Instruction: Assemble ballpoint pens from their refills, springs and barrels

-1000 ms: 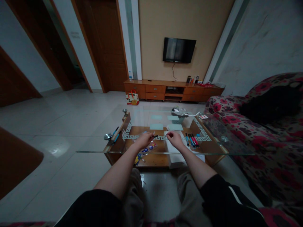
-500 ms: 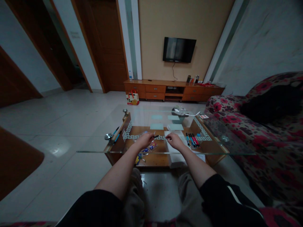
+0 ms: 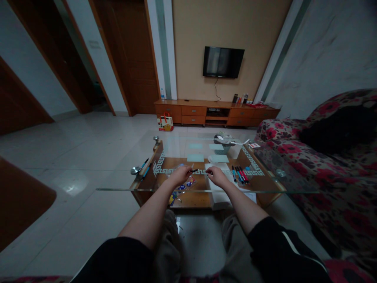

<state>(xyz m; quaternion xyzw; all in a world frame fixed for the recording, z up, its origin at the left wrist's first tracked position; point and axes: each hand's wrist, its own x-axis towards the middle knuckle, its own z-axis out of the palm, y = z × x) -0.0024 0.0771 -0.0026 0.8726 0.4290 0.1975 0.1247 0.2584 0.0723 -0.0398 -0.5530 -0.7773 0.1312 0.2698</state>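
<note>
A dim living room is seen, with a wall-mounted television [image 3: 223, 61] over a long wooden cabinet [image 3: 216, 113] at the far wall and a floral sofa [image 3: 330, 157] along the right. In front, a glass coffee table [image 3: 206, 149] is spread across the view, its near edge running just under both wrists.

The left hand [image 3: 179, 175] is held over the middle of the near edge, its fingers closed around a dark pen [image 3: 194, 170], whose end is pointed across at the other hand. The right hand [image 3: 217, 176] is held just beside it, fingertips [image 3: 208, 172] drawn together close to the pen's end; whether anything small is pinched there cannot be told. A white sheet [image 3: 218, 194] is seen beneath the right hand.

Toward the near right corner, a row of coloured pens [image 3: 240, 175] is laid side by side, near the right hand but apart from it. At the left edge, two blue pens [image 3: 144, 168] are found beside a round metal fitting [image 3: 134, 170]. A clear packet [image 3: 184, 185] with coloured contents is seen under the left hand; whether it lies on the glass or below it cannot be told
</note>
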